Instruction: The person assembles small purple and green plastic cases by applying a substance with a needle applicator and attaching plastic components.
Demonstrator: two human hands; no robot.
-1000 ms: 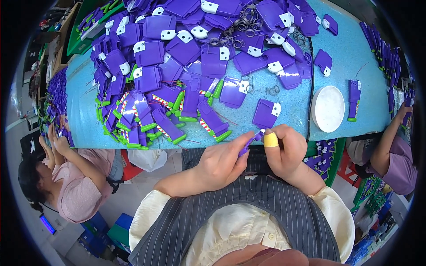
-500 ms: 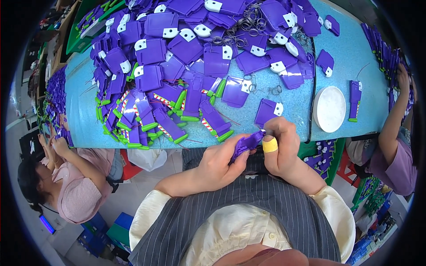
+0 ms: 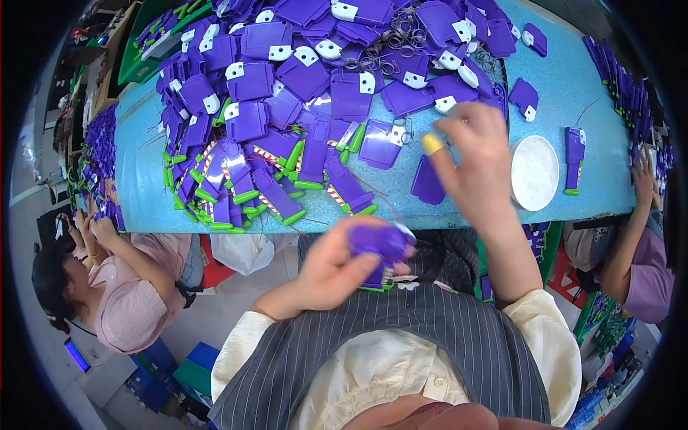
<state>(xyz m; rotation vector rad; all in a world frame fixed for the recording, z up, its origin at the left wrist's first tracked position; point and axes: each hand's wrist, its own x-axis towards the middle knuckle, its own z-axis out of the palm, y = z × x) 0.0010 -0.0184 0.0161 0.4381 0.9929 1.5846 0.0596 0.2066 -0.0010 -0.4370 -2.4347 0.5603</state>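
Note:
My left hand grips a purple plastic wing-like piece with a white part at one end, above my lap. Its outline is blurred, and a green and striped edge shows beneath it. My right hand, yellow tape round the thumb, is over the table with bent fingers and the thumb apart from them; nothing shows between them. Below it lies a purple panel, partly covered by the hand. Beside the thumb is another purple panel with a white corner, and a small wire spring.
A heap of purple panels with metal springs fills the far table. Green-tipped purple assemblies with thin wires lie left. A round white bowl stands right, past a black cord. Other people sit at both sides.
My right hand has left the piece and moved up and forward over the table. My left hand has drawn the purple piece slightly down and toward me, tilting it.

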